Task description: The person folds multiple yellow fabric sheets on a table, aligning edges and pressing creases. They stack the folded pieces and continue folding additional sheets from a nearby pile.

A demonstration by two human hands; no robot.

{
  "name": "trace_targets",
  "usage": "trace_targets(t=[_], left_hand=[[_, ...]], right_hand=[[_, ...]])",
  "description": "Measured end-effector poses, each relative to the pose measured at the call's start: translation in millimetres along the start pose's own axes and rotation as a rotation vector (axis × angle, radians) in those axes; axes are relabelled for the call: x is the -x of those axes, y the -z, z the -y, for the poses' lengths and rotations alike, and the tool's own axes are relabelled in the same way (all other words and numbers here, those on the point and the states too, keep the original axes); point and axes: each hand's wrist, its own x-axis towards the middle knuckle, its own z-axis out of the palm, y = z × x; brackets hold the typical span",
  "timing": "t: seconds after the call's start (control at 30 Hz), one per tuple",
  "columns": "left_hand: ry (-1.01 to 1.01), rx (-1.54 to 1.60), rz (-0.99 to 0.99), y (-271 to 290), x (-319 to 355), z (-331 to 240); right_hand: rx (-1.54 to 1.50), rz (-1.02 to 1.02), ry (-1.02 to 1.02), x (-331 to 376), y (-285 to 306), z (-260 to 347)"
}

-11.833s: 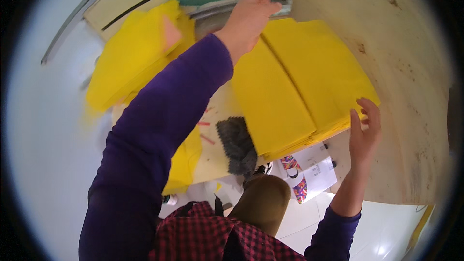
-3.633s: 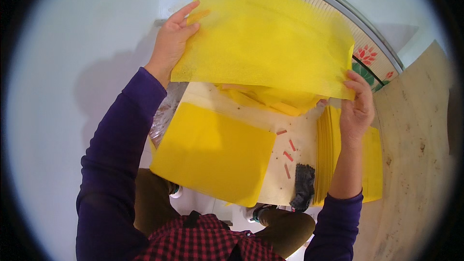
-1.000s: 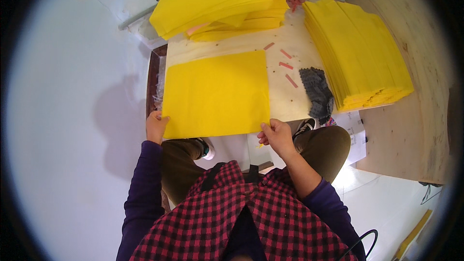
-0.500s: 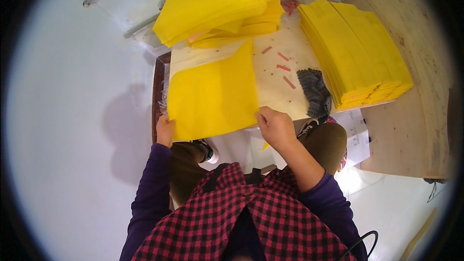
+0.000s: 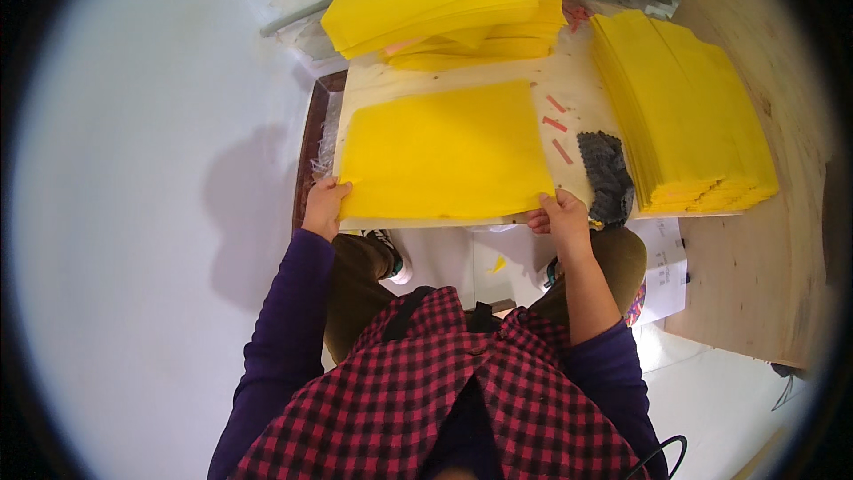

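Observation:
A flat yellow fabric sheet (image 5: pixel 444 151) lies spread over the near part of the wooden table (image 5: pixel 569 89). My left hand (image 5: pixel 325 206) pinches its near left corner, and my right hand (image 5: pixel 563 212) pinches the near right corner, thumb on top. Beyond the sheet rises a pile of yellow sheets (image 5: pixel 435 0), with pink showing at some edges. To the right stands a neat stack of folded yellow fabric (image 5: pixel 689 116). A crumpled dark grey cloth (image 5: pixel 607 180) rests between that stack and my right hand.
Several small red strips (image 5: pixel 562 151) are scattered on the tabletop right of the sheet. A brown-edged tray (image 5: pixel 311 142) adjoins the table's left side. A wooden panel (image 5: pixel 755 276) stands at the right. A yellow scrap (image 5: pixel 498 264) lies on the floor between my feet.
The sheet's far edge, raised at one corner before, now lies flatter and straighter. It stretches wider between my hands and covers more of the table to the right. The head view has shifted slightly.

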Motion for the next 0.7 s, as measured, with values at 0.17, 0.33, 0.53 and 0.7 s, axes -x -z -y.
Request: trace_targets(t=[0.17, 0.33, 0.53, 0.7], left_hand=[[-0.020, 0.024, 0.007, 3, -3, 1], [-0.012, -0.101, -0.069, 8, -13, 26], [-0.056, -0.105, -0.073, 10, -15, 34], [-0.066, -0.097, -0.067, 9, -14, 34]], right_hand=[[-0.007, 0.013, -0.071, -1, -3, -6], [0.042, 0.045, -0.097, 3, -5, -11], [0.101, 0.066, -0.105, -2, -5, -5], [0.333, -0.007, -0.019, -13, 9, 4]])
